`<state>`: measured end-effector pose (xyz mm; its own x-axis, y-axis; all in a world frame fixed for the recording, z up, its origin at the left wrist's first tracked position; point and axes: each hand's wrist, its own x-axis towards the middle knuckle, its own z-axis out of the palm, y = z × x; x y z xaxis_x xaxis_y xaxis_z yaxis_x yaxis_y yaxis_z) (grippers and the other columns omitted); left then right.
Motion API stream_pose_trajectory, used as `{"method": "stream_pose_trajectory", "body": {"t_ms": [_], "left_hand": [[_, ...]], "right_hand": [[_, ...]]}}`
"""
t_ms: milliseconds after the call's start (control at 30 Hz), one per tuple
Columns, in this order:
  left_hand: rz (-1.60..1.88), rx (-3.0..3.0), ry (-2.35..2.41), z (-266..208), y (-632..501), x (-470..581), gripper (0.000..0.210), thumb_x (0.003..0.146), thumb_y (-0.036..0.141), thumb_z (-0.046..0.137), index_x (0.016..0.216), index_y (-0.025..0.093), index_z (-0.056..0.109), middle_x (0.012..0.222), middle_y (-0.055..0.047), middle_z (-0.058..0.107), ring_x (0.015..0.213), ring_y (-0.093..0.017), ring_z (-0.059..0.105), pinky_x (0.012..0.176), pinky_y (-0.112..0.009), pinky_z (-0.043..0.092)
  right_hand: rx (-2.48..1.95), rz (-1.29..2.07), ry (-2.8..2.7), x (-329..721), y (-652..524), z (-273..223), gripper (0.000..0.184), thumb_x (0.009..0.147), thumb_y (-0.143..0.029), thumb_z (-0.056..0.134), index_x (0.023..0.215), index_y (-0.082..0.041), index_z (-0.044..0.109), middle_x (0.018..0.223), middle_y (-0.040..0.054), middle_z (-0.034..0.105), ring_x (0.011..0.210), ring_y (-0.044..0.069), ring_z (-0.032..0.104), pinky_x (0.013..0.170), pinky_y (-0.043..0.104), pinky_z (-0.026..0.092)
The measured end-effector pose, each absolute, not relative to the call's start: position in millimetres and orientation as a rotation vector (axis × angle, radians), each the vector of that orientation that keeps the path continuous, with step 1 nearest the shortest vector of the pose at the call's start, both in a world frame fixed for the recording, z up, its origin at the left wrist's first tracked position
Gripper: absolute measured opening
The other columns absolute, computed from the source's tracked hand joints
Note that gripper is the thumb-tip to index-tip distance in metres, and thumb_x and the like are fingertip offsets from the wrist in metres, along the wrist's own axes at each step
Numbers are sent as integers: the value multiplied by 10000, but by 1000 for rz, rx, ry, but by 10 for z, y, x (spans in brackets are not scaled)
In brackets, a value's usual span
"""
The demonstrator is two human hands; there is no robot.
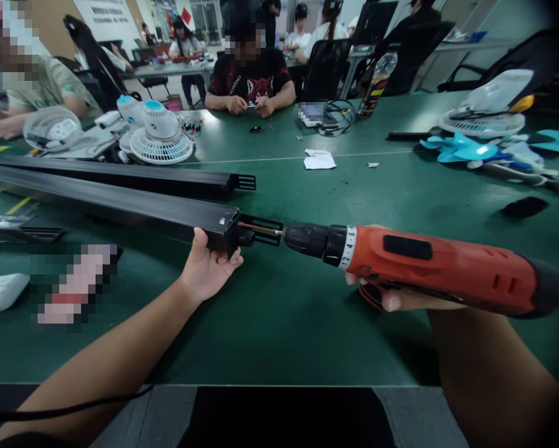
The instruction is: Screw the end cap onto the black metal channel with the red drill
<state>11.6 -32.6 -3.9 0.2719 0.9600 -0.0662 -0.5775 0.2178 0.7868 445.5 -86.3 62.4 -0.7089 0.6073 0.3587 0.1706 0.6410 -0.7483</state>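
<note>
A long black rectangular housing (167, 200) extends from the left across the green table. My left hand (210, 269) is closed around its near end, thumb on the front side and fingers curled underneath. Slotted black prongs (266, 223) stick out of that end, beside a small black knob (246, 237). My right hand (401, 301) grips a red cordless drill (452, 264), held level and pointing left. From its black chuck (307, 238) a long thin bit (261, 228) runs between the prongs toward the housing's end. Where the bit's tip rests cannot be made out.
Behind lies a second black housing (190, 178). Fan parts (162, 144) stand at the back left, blue fan blades (461, 148) at the right. A paper scrap (319, 160) and a bottle (377, 84) are farther back. A person (251, 74) sits across the table (279, 336).
</note>
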Motion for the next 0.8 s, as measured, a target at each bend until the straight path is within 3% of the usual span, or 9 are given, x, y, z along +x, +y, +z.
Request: {"method": "stream_pose_trajectory", "body": {"t_ms": [167, 333, 533, 633, 700, 800], "left_hand": [[1151, 710, 660, -16, -329, 114, 740, 917, 919, 1084, 872, 231, 817, 633, 54, 505, 618, -155, 596, 715, -333, 667], [1152, 686, 672, -4, -344, 118, 750, 944, 956, 1041, 1067, 229, 901, 717, 35, 631, 644, -153, 639, 718, -323, 677], [1150, 697, 647, -58, -318, 83, 826, 916, 959, 1059, 747, 241, 689, 623, 36, 528, 652, -176, 662, 706, -329, 686], [1152, 693, 642, -56, -315, 85, 883, 928, 977, 1036, 689, 249, 598, 622, 33, 503, 637, -171, 637, 696, -338, 684], [1156, 696, 641, -50, -321, 92, 898, 901, 1004, 1037, 692, 248, 600, 629, 34, 496, 643, -171, 643, 691, -333, 680], [1159, 717, 654, -43, -332, 99, 863, 860, 1000, 1070, 744, 243, 672, 639, 41, 498, 658, -174, 652, 706, -337, 678]], "right_hand": [[-562, 908, -2235, 4468, -825, 501, 368, 1203, -577, 905, 1431, -290, 940, 1029, 103, 924, 608, 221, 787, 548, 300, 662], [-604, 963, -2237, 4447, -850, 538, 321, 1192, -465, 918, 1472, -308, 911, 1028, 80, 927, 608, 228, 797, 578, 312, 700], [-653, 1028, -2232, 4463, -895, 635, 318, 1168, -395, 934, 1485, -385, 964, 1074, 106, 964, 654, 259, 845, 638, 351, 747], [-792, 1089, -2194, 4482, -898, 598, 300, 1190, -507, 919, 1434, -352, 998, 982, 115, 921, 635, 243, 826, 638, 339, 738], [-693, 1031, -2169, 4474, -889, 586, 355, 1197, -625, 903, 1346, -319, 1006, 935, 103, 882, 609, 227, 796, 567, 320, 685], [-655, 1042, -2227, 4446, -866, 614, 356, 1214, -584, 921, 1394, -283, 979, 925, 64, 859, 623, 218, 794, 586, 318, 691]]}}
